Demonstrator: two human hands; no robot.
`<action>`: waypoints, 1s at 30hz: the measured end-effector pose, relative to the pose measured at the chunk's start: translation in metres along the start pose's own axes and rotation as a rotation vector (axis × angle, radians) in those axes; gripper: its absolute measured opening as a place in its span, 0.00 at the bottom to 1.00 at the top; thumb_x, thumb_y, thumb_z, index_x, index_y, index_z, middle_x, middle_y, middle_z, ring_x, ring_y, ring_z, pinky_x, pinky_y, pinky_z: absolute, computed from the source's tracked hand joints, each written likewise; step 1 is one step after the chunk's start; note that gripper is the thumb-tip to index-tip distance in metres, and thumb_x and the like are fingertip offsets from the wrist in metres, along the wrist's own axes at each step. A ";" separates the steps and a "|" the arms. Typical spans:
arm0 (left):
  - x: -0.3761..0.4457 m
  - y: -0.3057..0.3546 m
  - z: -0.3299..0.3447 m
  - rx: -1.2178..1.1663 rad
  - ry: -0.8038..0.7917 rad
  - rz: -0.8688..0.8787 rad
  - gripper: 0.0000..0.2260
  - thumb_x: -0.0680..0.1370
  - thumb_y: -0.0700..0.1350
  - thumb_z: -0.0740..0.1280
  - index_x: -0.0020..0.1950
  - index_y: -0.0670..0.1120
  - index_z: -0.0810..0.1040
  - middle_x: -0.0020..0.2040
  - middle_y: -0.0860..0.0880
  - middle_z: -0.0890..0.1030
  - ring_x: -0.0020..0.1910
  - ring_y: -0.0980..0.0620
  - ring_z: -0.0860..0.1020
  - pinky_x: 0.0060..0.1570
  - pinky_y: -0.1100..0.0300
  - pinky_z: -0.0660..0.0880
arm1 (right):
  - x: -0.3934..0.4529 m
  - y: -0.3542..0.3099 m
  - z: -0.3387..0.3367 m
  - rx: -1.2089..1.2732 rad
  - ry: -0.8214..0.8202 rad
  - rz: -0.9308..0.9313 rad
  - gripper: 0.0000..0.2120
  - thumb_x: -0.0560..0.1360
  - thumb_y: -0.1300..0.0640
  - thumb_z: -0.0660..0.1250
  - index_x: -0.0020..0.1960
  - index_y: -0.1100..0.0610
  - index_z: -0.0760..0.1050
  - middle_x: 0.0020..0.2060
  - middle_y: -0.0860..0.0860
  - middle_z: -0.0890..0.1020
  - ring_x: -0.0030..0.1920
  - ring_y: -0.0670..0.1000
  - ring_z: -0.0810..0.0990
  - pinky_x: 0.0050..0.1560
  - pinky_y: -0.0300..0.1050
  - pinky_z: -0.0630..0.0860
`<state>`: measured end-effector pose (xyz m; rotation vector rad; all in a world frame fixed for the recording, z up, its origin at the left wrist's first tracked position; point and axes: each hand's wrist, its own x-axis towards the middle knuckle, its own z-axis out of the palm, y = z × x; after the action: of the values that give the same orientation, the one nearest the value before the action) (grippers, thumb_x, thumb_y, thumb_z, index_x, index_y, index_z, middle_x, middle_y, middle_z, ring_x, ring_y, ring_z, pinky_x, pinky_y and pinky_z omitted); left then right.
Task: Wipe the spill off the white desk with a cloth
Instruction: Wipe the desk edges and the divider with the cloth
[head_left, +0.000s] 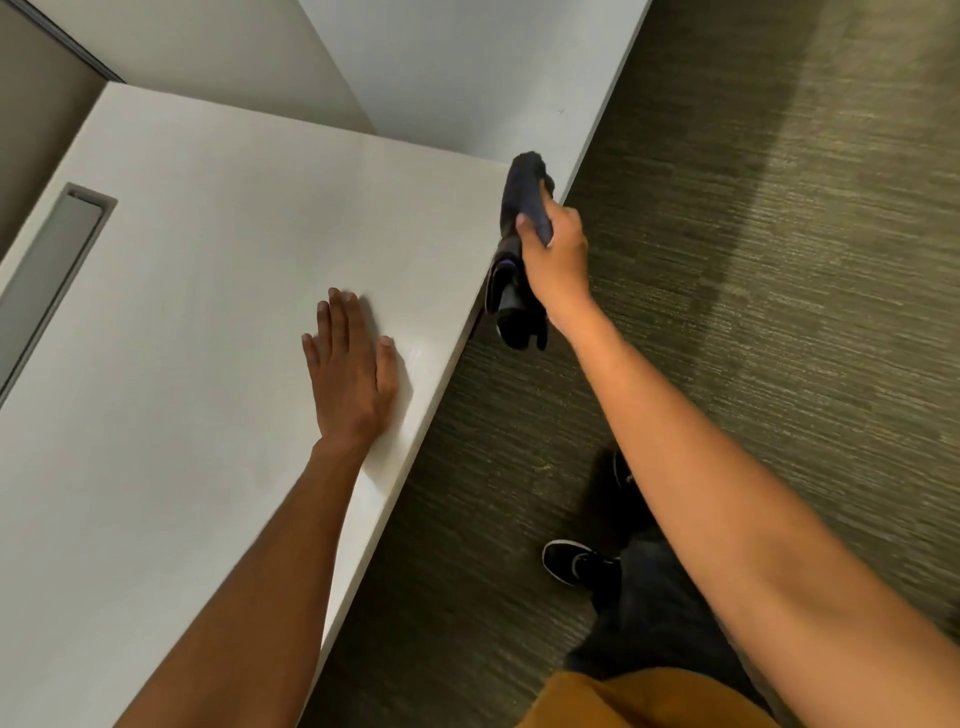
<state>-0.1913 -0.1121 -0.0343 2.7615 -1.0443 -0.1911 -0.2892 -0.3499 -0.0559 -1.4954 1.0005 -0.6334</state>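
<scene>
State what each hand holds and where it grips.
Right hand grips the dark cloth around its middle, ends hanging free. Left hand holds nothing, flat on the white desk.

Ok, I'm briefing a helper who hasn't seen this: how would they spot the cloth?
Start at the white desk and follow its right edge toward the far corner. There the right hand grips the cloth, a dark bunched rag hanging past the edge over the carpet; it is the only dark, soft thing at the pale desktop.
</scene>
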 end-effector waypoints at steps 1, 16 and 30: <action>0.000 0.000 0.000 0.000 -0.001 0.000 0.30 0.82 0.56 0.45 0.82 0.45 0.45 0.83 0.46 0.45 0.81 0.48 0.42 0.79 0.46 0.40 | 0.004 -0.001 -0.002 -0.001 -0.003 0.002 0.22 0.81 0.57 0.61 0.75 0.55 0.66 0.59 0.60 0.73 0.60 0.56 0.75 0.65 0.48 0.72; 0.001 -0.001 0.003 0.020 -0.003 -0.021 0.31 0.81 0.57 0.43 0.82 0.45 0.47 0.83 0.45 0.47 0.82 0.47 0.44 0.79 0.43 0.43 | -0.234 0.037 0.044 0.080 -0.253 -0.076 0.24 0.80 0.55 0.63 0.75 0.51 0.64 0.59 0.51 0.70 0.57 0.46 0.76 0.60 0.35 0.74; 0.000 -0.001 0.003 -0.005 0.023 -0.023 0.31 0.81 0.56 0.44 0.82 0.44 0.48 0.83 0.44 0.48 0.82 0.47 0.46 0.79 0.45 0.44 | -0.184 0.021 0.049 0.067 -0.018 -0.068 0.25 0.79 0.54 0.63 0.75 0.53 0.65 0.58 0.48 0.70 0.56 0.36 0.72 0.59 0.24 0.67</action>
<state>-0.1914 -0.1116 -0.0378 2.7657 -1.0050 -0.1645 -0.3425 -0.1663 -0.0582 -1.4781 0.9092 -0.6937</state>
